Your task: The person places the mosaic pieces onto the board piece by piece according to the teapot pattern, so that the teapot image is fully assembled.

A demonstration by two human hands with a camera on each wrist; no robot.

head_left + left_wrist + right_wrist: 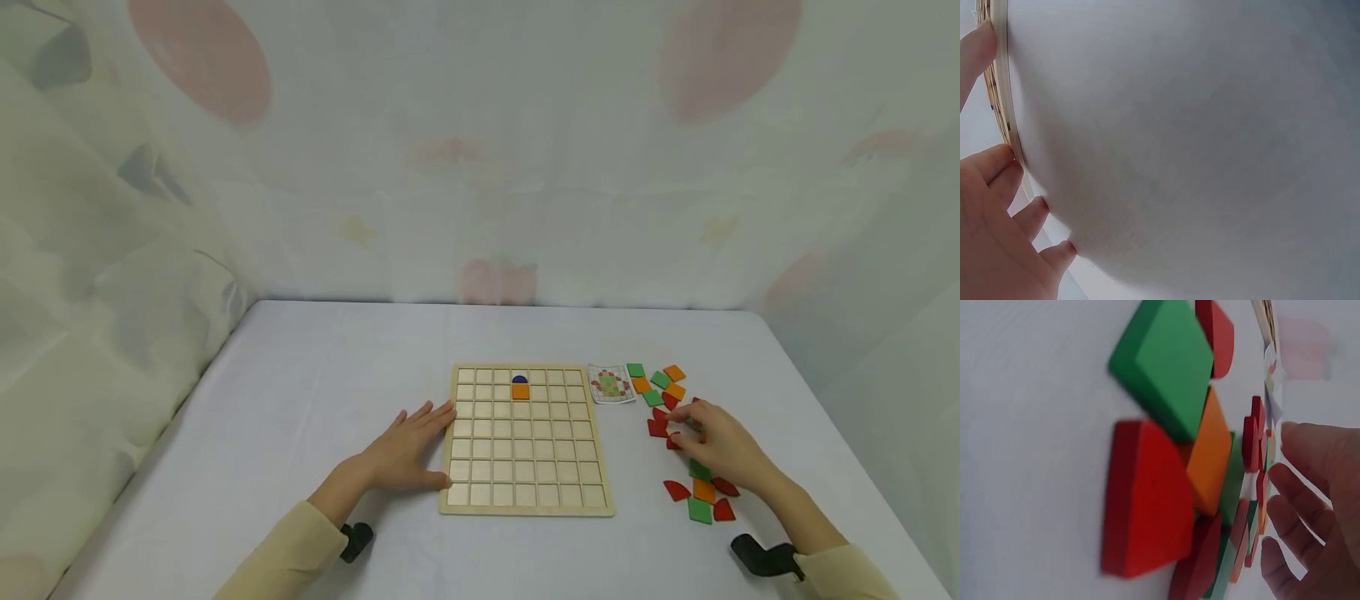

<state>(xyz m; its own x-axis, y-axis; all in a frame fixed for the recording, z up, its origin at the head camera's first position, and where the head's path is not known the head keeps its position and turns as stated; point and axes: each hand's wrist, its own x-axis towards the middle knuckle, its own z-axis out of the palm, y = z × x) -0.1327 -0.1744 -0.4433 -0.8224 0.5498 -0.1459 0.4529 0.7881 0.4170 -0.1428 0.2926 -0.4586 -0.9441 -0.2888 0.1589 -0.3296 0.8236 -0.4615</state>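
Observation:
A wooden grid board (527,438) lies flat in the middle of the table. Near its top edge, one cell has a blue half-round piece (520,380), and the cell below it an orange square (521,392). My left hand (408,447) touches the board's left side with fingers spread, thumb lower down by the same edge. In the left wrist view its fingertips meet the board's rim (1004,94). Over the scattered pieces at the right is my right hand (716,442), thumb and fingers apart, close to a red piece (657,427). Nothing shows between its fingers.
A small printed pattern card (612,384) lies against the board's right side. Beyond it are green (636,369), orange (674,372) and red pieces; a second cluster, with a green piece (700,510), sits nearer the front. Patterned cloth (480,167) hangs behind the table.

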